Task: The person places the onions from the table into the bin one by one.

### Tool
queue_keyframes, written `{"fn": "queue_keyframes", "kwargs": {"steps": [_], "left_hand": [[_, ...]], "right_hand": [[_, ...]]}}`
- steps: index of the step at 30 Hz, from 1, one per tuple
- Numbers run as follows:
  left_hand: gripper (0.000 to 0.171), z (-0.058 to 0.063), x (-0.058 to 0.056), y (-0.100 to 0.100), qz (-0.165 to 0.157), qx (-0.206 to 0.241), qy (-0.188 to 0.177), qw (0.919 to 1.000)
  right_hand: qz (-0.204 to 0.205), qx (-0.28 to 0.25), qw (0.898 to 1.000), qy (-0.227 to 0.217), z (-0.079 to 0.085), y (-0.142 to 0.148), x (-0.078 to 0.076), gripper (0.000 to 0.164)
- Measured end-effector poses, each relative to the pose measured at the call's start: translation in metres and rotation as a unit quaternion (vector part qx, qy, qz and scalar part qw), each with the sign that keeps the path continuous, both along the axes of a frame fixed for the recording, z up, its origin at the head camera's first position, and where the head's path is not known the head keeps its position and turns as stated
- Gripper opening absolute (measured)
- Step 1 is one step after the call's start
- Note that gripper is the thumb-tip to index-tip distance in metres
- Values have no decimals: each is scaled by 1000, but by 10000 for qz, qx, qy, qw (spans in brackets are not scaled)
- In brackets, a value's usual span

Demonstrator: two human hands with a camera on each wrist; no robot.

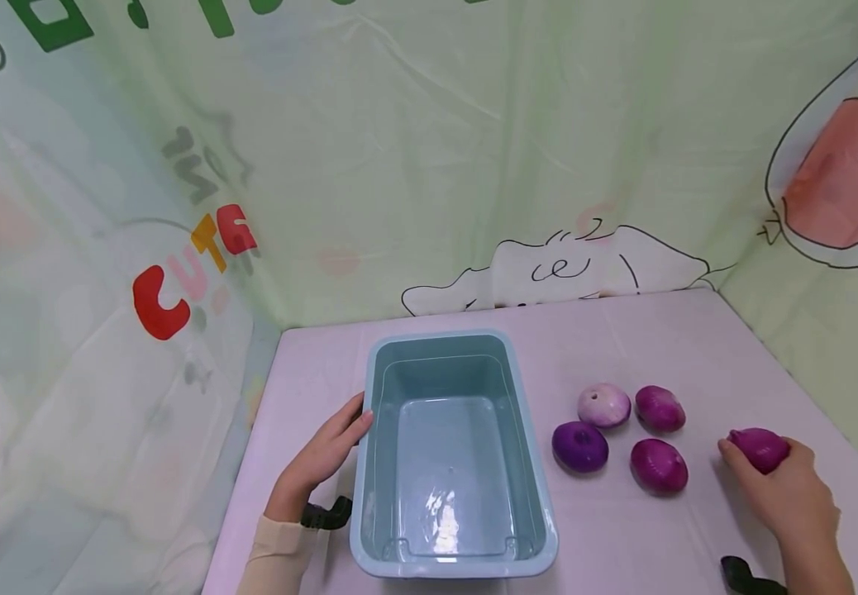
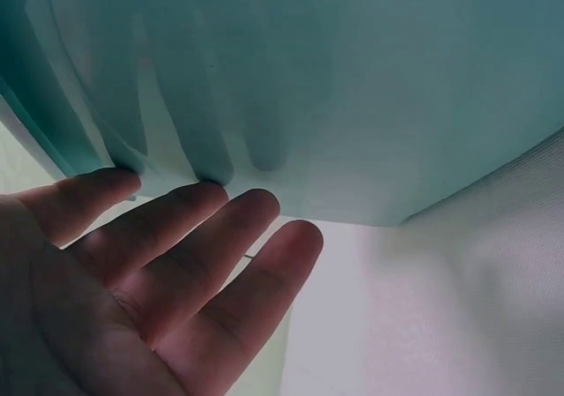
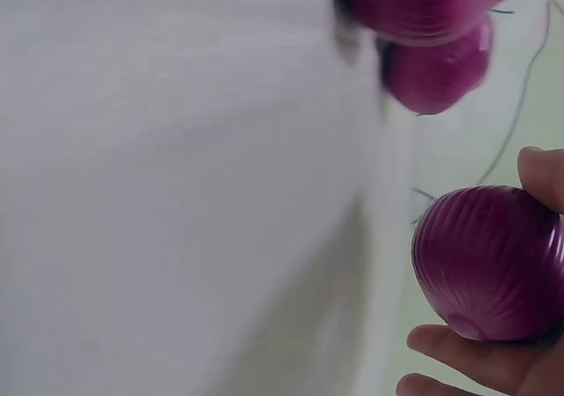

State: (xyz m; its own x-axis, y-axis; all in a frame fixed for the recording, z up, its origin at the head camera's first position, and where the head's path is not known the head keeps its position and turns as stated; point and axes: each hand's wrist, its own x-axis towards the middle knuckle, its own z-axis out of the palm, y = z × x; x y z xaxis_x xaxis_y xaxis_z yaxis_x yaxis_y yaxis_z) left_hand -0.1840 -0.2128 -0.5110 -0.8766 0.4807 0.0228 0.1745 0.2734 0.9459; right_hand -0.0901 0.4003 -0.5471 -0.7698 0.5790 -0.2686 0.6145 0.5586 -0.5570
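From the head, the right grip (image 1: 797,500) holds a purple onion (image 1: 760,450) at the tabletop's (image 1: 607,541) right, its tip leftward, long axis roughly sideways. From the left wrist, the left grip (image 2: 194,264), fingers extended, touches the basin (image 2: 352,96). From the right wrist, the onion's nub points down-left.

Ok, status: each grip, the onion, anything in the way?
Left grip touching side of blue bin. Right grip holding purple onion. Possible obstruction: four other onions on the table, between right grip and bin.
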Motion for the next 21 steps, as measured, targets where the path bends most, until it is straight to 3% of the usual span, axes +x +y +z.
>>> {"fn": "queue_keyframes", "kwargs": {"steps": [4,9,14,21], "left_hand": [[57,-1,-1,0,1,4,33,10000],[58,2,0,1,-27,39,70,10000],[57,2,0,1,-34,26,69,10000],[56,2,0,1,-57,35,76,9999]], "right_hand": [[-16,192,9993,333,15,-3,-4,110],[53,284,9976,633,45,-19,-14,109],[509,303,9915,1158,76,-41,-25,108],[1202,68,9749,1875,118,-86,-47,103]]}}
